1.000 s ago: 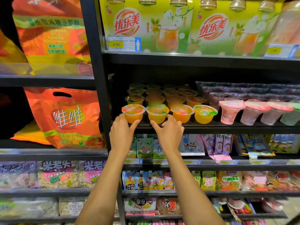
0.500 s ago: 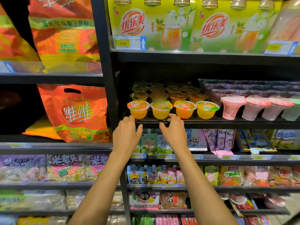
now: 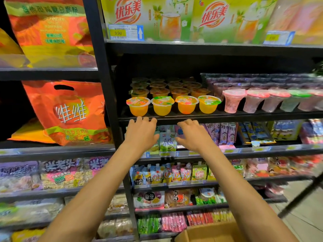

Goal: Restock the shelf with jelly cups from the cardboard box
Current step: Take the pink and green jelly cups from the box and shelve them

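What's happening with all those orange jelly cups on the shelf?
A person is stocking a shop shelf with jelly cups. Four orange ones stand in the front row, with more rows behind. The left hand and the right hand are open and empty, just below the shelf's front edge. The cardboard box shows at the bottom.

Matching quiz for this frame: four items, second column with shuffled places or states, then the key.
1 front-row jelly cups
2 cardboard box
3 orange bag
4 left hand

a at the bottom edge of the view
b left of the black upright
c open, holding nothing, just below the shelf
d standing on the shelf, beside pink-lidded cups

Pairs: 1-d, 2-a, 3-b, 4-c
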